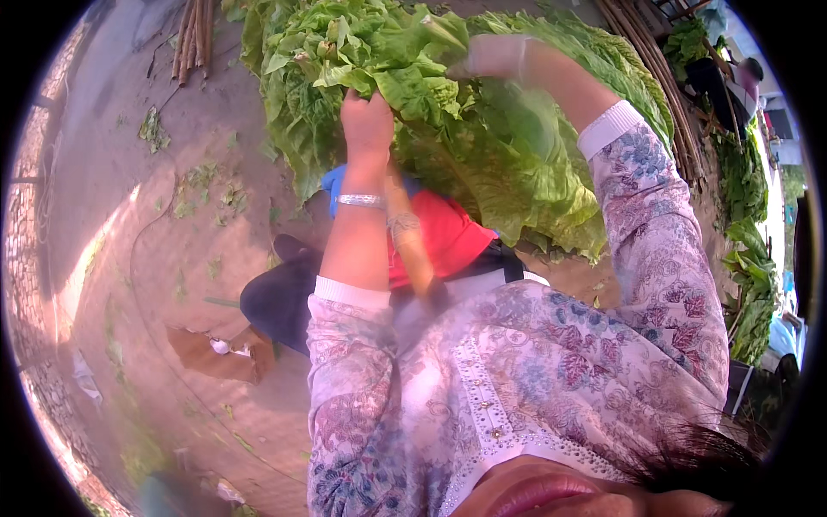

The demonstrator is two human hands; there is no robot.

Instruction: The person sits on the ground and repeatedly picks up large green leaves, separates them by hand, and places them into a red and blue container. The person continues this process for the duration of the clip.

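A thick mass of large green leaves, likely tobacco (504, 174), spreads in front of me and over my lap. My left hand (367, 123) is closed at the near edge of the upper leaves (387, 58). A wooden pole (410, 242) with string wound round it runs from beneath my left wrist towards my waist; its far end is hidden. To the right, my right hand (484, 57), blurred and with a whitish covering, is among the leaves. Its fingertips are partly hidden. Red cloth (446, 229) covers part of my lap below the leaves.
An open cardboard box (219, 355) with a white ball in it sits on the dirt floor at left. Bundled poles lie at upper left (194, 42) and upper right (646, 84). Leaf scraps (207, 187) litter the ground. Another person (736, 90) is at far right, near more leaves (743, 174).
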